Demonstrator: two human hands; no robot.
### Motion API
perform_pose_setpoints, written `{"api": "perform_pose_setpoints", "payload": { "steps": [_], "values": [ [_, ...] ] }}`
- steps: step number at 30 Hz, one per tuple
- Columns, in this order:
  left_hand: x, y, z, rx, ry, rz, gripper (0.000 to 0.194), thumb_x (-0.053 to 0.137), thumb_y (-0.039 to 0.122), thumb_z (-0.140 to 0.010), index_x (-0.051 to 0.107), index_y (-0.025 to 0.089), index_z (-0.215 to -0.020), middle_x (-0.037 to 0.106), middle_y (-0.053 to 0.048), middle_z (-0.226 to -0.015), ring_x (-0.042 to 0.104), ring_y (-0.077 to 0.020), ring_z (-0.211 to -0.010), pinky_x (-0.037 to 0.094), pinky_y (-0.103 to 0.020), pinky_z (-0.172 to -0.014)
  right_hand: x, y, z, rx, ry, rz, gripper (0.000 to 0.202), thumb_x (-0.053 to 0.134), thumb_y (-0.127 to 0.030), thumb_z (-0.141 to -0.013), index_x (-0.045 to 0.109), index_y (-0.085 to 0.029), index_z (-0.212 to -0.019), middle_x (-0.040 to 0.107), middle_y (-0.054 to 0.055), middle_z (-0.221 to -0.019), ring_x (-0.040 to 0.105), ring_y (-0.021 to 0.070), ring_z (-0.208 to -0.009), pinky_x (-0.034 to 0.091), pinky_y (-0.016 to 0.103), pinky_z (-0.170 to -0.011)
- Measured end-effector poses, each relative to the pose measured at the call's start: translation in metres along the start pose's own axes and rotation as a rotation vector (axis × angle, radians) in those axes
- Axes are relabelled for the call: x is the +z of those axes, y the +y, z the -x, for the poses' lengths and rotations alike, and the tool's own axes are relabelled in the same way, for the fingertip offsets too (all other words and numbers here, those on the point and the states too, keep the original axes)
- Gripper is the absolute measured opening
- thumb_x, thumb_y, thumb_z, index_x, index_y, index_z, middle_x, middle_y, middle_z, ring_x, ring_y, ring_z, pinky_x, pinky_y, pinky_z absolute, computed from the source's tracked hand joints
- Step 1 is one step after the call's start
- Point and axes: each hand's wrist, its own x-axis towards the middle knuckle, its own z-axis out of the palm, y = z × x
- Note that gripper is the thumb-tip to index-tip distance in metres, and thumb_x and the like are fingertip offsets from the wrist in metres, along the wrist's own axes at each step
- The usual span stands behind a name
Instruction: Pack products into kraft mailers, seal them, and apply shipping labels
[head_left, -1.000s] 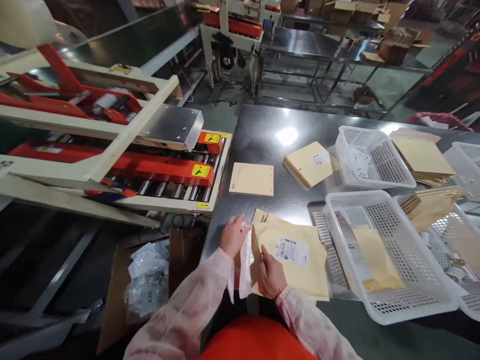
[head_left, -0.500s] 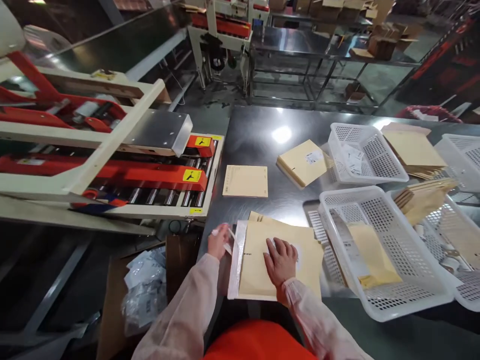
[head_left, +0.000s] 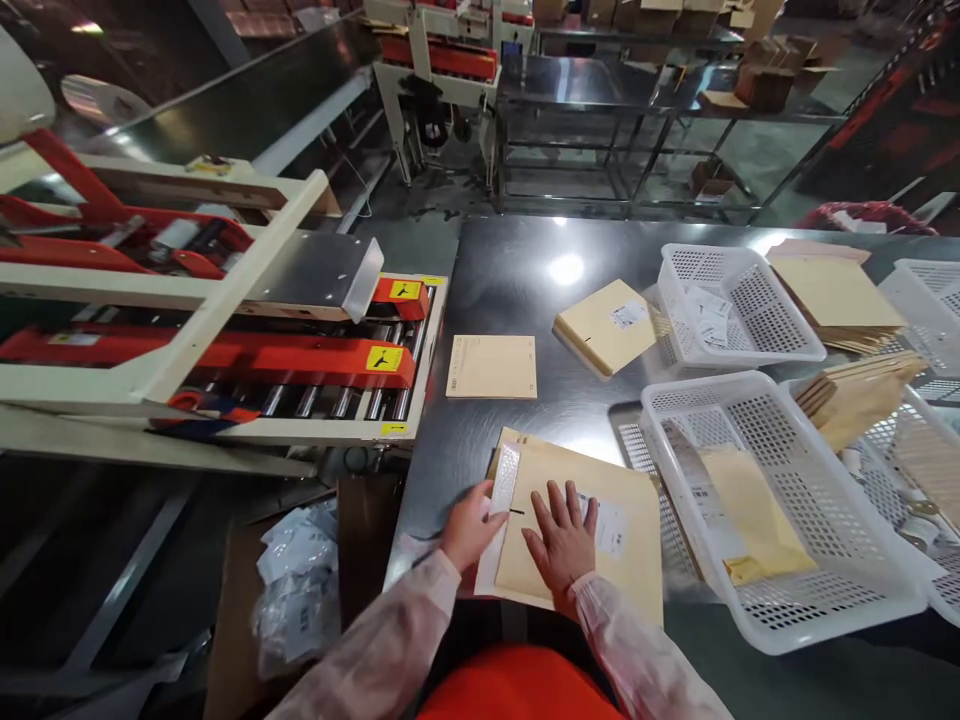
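A tan padded envelope [head_left: 630, 560] with a bubble-lined flap [head_left: 508, 478] along its left side lies in front of me on the metal table. My left hand [head_left: 466, 530] grips the flap's left edge, thumb on top; some of its fingers are hidden. Flat on the envelope rests my right hand [head_left: 561, 538], fingers spread, partly covering a white label [head_left: 611, 525]. More tan envelope edges show beneath the top one.
Beyond lie a flat tan envelope [head_left: 491, 366] and a labelled envelope stack [head_left: 606, 328]. White perforated baskets [head_left: 847, 625] stand on the right, with packets and an envelope inside. A red-railed roller machine [head_left: 315, 360] adjoins the left; below it, a carton [head_left: 232, 620] holds plastic packets.
The white strip that my left hand pinched is no longer visible in it. That hand has moved right onto the flap. The envelope has turned slightly clockwise and shifted right.
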Motion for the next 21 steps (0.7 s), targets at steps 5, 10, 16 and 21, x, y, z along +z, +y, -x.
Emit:
{"api": "perform_pose_setpoints", "payload": {
  "steps": [5,10,16,21],
  "values": [
    [0.051,0.053,-0.005,0.218,-0.084,-0.315,0.039,0.056,0.034,-0.088,0.062,0.019,-0.123,0.070,-0.011,-0.117,0.065,-0.0237,-0.108,0.050,-0.032,-0.090,0.007,0.007,0.000,0.053,0.065,-0.045,0.045,0.037,-0.030,-0.098,0.049,-0.031,-0.142,0.050,0.003,-0.148,0.033,0.0262,-0.142,0.010,0.053,-0.114],
    [0.061,0.088,-0.087,0.204,-0.091,-0.555,0.036,0.034,0.027,-0.100,0.068,0.019,-0.108,0.072,-0.010,-0.103,0.067,-0.0218,-0.096,0.048,-0.031,-0.080,0.013,0.009,0.001,0.051,0.084,-0.041,0.048,0.041,-0.025,-0.095,0.048,-0.024,-0.143,0.054,0.006,-0.144,0.034,0.0258,-0.142,0.007,0.050,-0.115],
    [0.076,0.060,-0.061,0.322,-0.210,-0.553,0.039,0.031,0.023,-0.099,0.062,0.024,-0.122,0.070,-0.013,-0.106,0.064,-0.0248,-0.102,0.046,-0.035,-0.085,0.023,0.000,0.000,0.179,0.092,-0.073,0.047,0.043,-0.027,-0.095,0.050,-0.024,-0.141,0.055,0.006,-0.143,0.034,0.0263,-0.141,0.004,0.052,-0.117],
    [0.066,-0.028,0.062,0.375,-0.488,-0.486,0.030,0.044,0.028,-0.093,0.070,0.029,-0.108,0.073,-0.011,-0.089,0.069,-0.0251,-0.090,0.051,-0.037,-0.076,0.010,-0.010,0.004,0.208,0.059,-0.103,0.047,0.037,-0.019,-0.095,0.053,-0.022,-0.139,0.057,0.007,-0.141,0.038,0.0275,-0.139,0.007,0.055,-0.116]
  ]
}}
